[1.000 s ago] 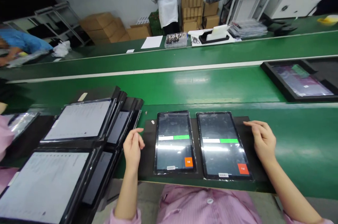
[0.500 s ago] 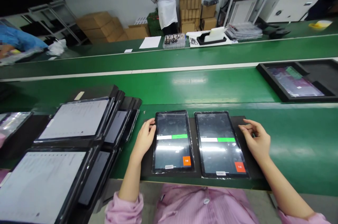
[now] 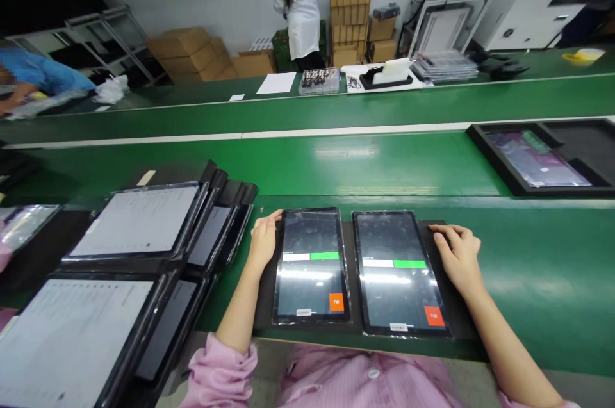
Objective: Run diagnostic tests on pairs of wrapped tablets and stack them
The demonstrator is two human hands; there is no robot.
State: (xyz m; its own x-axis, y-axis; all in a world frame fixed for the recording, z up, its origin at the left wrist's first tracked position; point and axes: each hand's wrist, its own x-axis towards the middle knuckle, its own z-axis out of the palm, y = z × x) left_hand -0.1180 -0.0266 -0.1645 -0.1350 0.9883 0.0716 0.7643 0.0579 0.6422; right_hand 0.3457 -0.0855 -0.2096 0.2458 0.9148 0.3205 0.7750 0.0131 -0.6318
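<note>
Two tablets lie face up side by side on a black pad (image 3: 349,280) in front of me. The left tablet (image 3: 311,286) and the right tablet (image 3: 401,296) each show a dark screen with a white and green bar and a red-orange "Fail" box. My left hand (image 3: 263,241) is at the left tablet's upper left edge, fingertips stretched to it, holding nothing. On the pad's right side rests my right hand (image 3: 459,257), its fingers extended and apart from the right tablet, with nothing in it.
Stacked tablets in black trays, including a lit white-screen tablet (image 3: 134,219), stand at the left. A black foam tray (image 3: 516,187) holding a wrapped panel (image 3: 538,155) is at the right. Across the green bench (image 3: 403,164) are a parts box (image 3: 319,81) and a person in white (image 3: 302,17).
My right hand has shifted slightly left and its fingers now lie flatter at the pad's edge. My left fingers have straightened toward the tablet's corner. The camera view has tilted up slightly.
</note>
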